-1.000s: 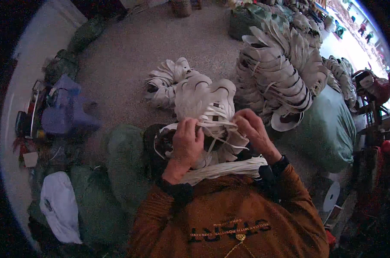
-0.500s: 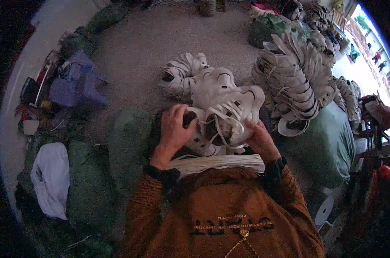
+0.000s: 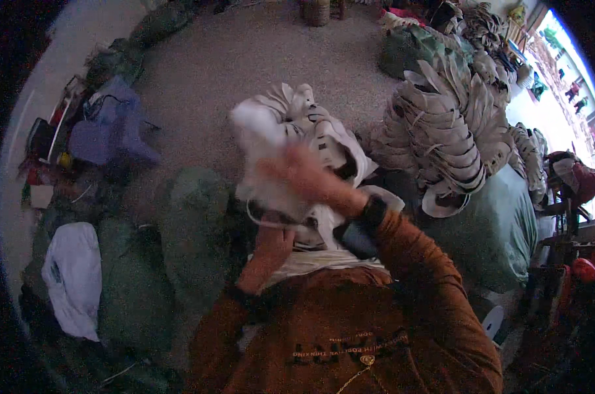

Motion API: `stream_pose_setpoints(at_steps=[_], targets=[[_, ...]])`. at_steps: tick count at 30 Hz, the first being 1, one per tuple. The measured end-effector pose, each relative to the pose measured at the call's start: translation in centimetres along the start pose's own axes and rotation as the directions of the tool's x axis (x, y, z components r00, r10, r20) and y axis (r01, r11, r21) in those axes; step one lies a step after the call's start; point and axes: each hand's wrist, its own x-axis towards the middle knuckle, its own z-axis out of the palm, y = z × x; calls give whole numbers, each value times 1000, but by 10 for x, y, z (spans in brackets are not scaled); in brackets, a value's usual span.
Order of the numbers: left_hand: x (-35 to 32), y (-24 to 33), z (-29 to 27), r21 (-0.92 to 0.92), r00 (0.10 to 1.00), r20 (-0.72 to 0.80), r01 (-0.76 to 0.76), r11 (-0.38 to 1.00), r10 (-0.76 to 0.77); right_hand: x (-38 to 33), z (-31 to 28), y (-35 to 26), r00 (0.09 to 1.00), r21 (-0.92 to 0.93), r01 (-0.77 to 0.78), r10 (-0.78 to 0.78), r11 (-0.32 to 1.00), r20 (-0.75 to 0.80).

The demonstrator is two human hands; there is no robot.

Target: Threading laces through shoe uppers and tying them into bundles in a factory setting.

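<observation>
White shoe uppers lie in a loose heap on my lap, with one upper (image 3: pixel 330 141) showing its dark opening. My left hand (image 3: pixel 274 248) is low at the near side of the heap, its fingers closed on the edge of a white shoe upper (image 3: pixel 271 200). Across the front of me reaches my right hand (image 3: pixel 304 178), over that same upper; motion smears its fingers. A blurred white shape (image 3: pixel 258 123) stands just beyond it, too smeared to make out. Against my waist rests a bundle of white laces (image 3: pixel 324 264), partly covered by the uppers.
Tied stacks of white uppers (image 3: pixel 442 125) lean on a green sack (image 3: pixel 501 223) at the right. On the left stand a purple plastic stool (image 3: pixel 110 128), more green sacks (image 3: pixel 136 276) and a white cloth bundle (image 3: pixel 74 279). A basket (image 3: pixel 315 12) is at the far edge.
My right hand has swung left across the heap. My left hand has dropped nearer to me. The upper with loose laces has shifted left and turned, and its laces are now blurred or hidden.
</observation>
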Motion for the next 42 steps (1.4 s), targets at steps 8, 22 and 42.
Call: stream_pose_setpoints(at_steps=[8, 22, 42], targets=[[62, 123, -160, -715, 555, 618, 103, 691, 557, -8, 29, 10, 907, 21, 295, -286, 955, 310], [162, -41, -34, -253, 932, 315, 266, 930, -181, -94, -49, 17, 952, -655, 183, -299, 734, -68], [108, -129, -32, -386, 561, 816, 707, 592, -138, -52, -63, 192, 839, 516, -544, 440, 662, 319]])
